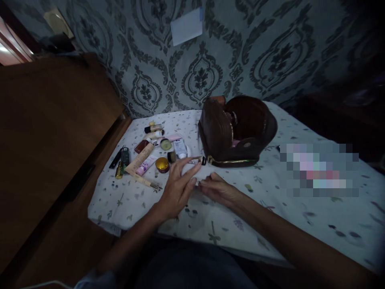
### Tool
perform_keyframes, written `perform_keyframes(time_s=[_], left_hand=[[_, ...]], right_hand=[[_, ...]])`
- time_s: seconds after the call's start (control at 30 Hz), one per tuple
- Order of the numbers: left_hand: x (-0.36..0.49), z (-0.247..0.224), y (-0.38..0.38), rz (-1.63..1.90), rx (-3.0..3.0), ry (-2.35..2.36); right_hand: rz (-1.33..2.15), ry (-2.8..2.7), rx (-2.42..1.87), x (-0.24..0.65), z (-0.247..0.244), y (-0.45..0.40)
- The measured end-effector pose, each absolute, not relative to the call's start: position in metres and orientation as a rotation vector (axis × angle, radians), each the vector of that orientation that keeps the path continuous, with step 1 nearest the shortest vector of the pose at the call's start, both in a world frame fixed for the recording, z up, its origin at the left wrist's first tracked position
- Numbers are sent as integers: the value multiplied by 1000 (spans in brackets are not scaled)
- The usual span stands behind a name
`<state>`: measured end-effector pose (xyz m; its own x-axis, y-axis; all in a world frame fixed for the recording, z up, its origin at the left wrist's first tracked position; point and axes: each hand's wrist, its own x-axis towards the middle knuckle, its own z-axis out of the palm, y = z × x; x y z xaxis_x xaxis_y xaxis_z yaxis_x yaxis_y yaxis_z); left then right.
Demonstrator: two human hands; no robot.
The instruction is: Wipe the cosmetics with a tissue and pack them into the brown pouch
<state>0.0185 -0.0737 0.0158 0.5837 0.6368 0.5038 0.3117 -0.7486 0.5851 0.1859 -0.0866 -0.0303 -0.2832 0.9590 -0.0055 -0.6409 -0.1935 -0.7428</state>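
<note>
My left hand (177, 186) has its fingers and thumb on a soft-looking white piece (206, 173), perhaps a tissue or wipe; its exact kind is unclear in the dim light. Fingertips of my right hand (218, 188) are pinched together at the near edge of the white piece, close to my left thumb. What lies between those fingertips is too small to make out. Just beyond my left fingers is a small bottle or tube with a black cap (203, 161). A brown cosmetic bag (216, 134) stands unzipped behind my hands, a few items inside it.
Left of my hands lie several cosmetics: a yellow-lidded jar (162, 164), a beige tube (140, 158), a brush (147, 182), a dark green bottle (124, 155) and a white tube (180, 148). A blurred-out object (319, 170) lies right on the patterned tablecloth (210, 228). Wooden furniture (54, 132) borders the left.
</note>
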Motion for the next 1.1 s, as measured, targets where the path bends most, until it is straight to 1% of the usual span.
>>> perform_keyframes(time_s=[0.07,0.13,0.27,0.47,0.57,0.8,0.97,1.1], left_hand=[[15,11,-76,1039,2472,714],[11,4,-75,1063,2444,784],[5,-9,-65,1061,2166,973],[9,-5,-50,1070,1860,912],[12,-1,-51,1054,1787,873],[10,-10,-70,995,1864,893],[11,-18,-73,1010,1830,977],[9,-15,-63,1072,1815,993]], right_hand=[[1717,-732,-577,187,-30,-85],[1734,-709,-556,190,-29,-84],[1790,-699,-539,194,-25,-86],[1894,-680,-669,187,-20,-92],[1843,-614,-688,185,-19,-90],[1720,-402,-642,195,-29,-75],[1735,-455,-610,188,-28,-74],[1666,-552,-653,184,-23,-78]])
